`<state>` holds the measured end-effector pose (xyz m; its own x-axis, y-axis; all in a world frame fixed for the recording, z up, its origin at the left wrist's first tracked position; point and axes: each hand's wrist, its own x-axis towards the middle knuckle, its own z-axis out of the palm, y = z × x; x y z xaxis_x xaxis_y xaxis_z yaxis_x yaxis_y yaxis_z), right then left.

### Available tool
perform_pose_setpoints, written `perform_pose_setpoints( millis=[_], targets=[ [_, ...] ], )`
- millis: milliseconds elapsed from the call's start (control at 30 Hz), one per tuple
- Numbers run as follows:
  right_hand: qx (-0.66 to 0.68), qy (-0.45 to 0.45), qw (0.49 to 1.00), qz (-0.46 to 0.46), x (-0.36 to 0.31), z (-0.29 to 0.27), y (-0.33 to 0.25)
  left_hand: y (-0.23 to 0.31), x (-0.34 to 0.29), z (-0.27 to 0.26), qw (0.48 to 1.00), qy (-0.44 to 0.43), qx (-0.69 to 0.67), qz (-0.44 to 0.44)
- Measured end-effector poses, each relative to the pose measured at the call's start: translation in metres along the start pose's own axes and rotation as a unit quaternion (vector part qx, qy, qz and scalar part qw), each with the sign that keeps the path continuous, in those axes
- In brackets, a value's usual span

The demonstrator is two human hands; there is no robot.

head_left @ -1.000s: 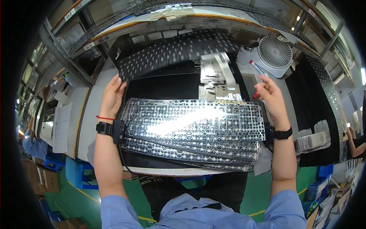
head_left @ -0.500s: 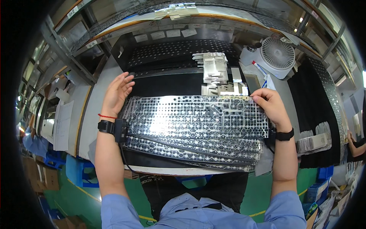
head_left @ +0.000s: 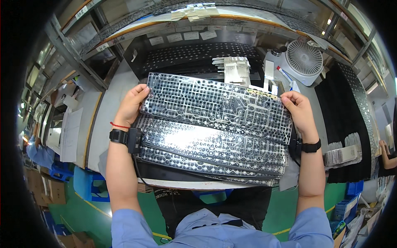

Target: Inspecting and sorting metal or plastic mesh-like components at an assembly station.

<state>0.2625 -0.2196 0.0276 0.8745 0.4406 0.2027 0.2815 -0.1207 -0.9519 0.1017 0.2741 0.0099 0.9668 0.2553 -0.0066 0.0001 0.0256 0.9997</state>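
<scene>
My left hand [head_left: 131, 104] grips the left edge of a clear, shiny perforated plastic sheet [head_left: 215, 106] and my right hand [head_left: 298, 112] grips its right edge. The sheet is lifted and tilted toward me above a stack of similar shiny sheets [head_left: 206, 155] lying on the bench in front of me. Both wrists wear black straps, and a thin red band circles my left wrist.
A black perforated sheet [head_left: 194, 56] lies at the back of the grey bench [head_left: 108, 111]. Small white packets [head_left: 235, 69] are stacked behind the sheet. A white fan [head_left: 304, 60] stands back right. Black trays [head_left: 347, 120] sit to the right, and other people at both edges.
My two hands have taken hold of the top sheet by its ends and raised it off the stack, tilting it up toward me.
</scene>
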Motion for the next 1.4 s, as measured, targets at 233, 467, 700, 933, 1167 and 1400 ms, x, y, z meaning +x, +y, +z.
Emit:
perform_pose_setpoints(
  millis=[233,467,700,933,1167,1400],
  targets=[
    [0.058,0.037,0.997,0.040,0.000,0.003,-0.008,0.004,0.001,0.002,0.994,0.055,-0.075,0.059],
    [0.038,0.055,0.997,0.028,-0.001,0.004,-0.010,0.002,0.003,0.006,0.991,0.097,-0.075,0.063],
    [0.074,0.085,0.993,-0.027,-0.002,-0.001,-0.008,-0.004,0.003,-0.017,0.986,0.021,-0.125,0.108],
    [0.119,0.104,0.986,-0.051,0.003,-0.007,0.002,0.008,-0.003,0.001,0.987,0.099,-0.108,0.072],
    [0.077,0.083,0.992,-0.052,-0.002,0.005,-0.015,0.010,-0.002,0.002,0.997,0.057,0.007,0.054],
    [0.080,0.082,0.991,-0.074,-0.001,0.003,-0.009,0.009,-0.002,0.009,0.997,0.077,-0.005,0.026]
  ],
)
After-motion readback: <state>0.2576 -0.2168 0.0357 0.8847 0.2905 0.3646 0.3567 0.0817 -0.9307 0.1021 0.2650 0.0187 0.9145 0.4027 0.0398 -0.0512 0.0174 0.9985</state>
